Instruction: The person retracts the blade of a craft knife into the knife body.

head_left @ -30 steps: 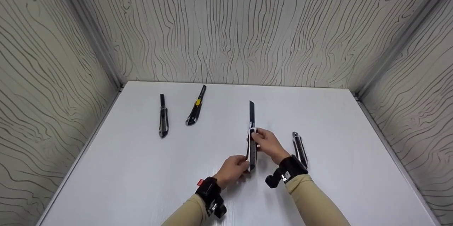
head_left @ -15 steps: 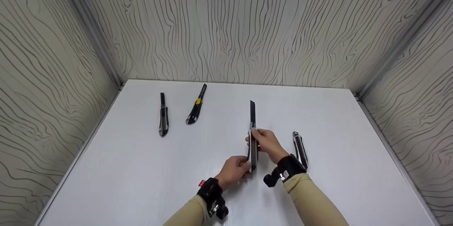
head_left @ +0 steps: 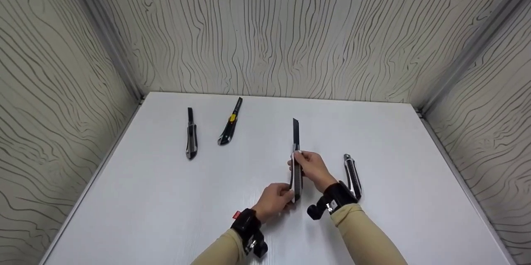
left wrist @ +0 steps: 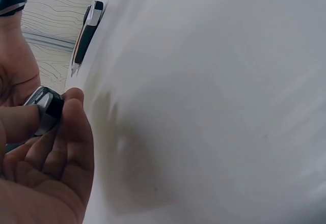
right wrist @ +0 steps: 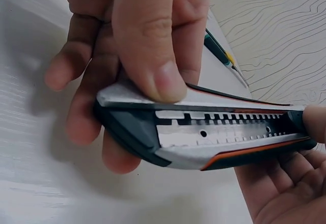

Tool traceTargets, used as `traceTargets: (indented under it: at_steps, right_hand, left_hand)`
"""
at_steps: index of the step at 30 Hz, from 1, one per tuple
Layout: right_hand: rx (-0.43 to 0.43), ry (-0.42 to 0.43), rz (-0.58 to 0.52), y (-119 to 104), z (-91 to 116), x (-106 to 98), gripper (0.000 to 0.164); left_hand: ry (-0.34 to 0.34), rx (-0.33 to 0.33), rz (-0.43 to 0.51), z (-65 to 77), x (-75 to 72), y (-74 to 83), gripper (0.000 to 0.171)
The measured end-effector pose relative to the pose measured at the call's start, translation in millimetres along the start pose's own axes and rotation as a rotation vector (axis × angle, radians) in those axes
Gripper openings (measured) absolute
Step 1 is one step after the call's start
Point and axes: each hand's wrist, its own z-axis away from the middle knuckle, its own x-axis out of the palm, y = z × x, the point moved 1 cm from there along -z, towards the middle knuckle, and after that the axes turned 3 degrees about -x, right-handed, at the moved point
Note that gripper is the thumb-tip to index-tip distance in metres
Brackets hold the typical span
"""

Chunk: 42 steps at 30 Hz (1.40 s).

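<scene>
Both hands hold one utility knife (head_left: pixel 296 176) over the white table, its dark blade (head_left: pixel 295 132) extended away from me. My left hand (head_left: pixel 271 202) pinches the butt end; in the left wrist view thumb and fingers close on that end (left wrist: pixel 48 109). Farther forward, my right hand (head_left: pixel 315 169) grips the handle with its thumb on top near the blade end. In the right wrist view the handle (right wrist: pixel 188 155) shows a toothed metal channel and orange trim, with the right thumb (right wrist: pixel 315 122) at the dark slider. The blade lies outside both wrist views.
A grey-black utility knife (head_left: pixel 191 140) and a black one with a yellow slider (head_left: pixel 229 128) lie at the back left, blades extended. Another utility knife (head_left: pixel 352 176) lies right of my right hand, no blade visible. Patterned walls (head_left: pixel 265 32) enclose the white table (head_left: pixel 157 198).
The held knife has turned slightly about its length since the first frame, and the right thumb has shifted a little on it. Both hands stay in nearly the same place.
</scene>
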Motion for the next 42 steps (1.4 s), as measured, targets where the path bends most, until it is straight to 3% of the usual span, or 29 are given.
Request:
traceTargets:
  at_steps: [20,42]
  right_hand:
    - [-0.027,-0.011,-0.015,1.5,5.0,0.1,0.030]
    - [-0.016,-0.045,-0.008,1.9,7.0,0.4,0.028]
  left_hand:
    - [0.005,0.016,-0.066,0.4,0.9,1.2,0.016]
    - [-0.010,0.003,-0.037,1.2,0.5,-0.6,0.016]
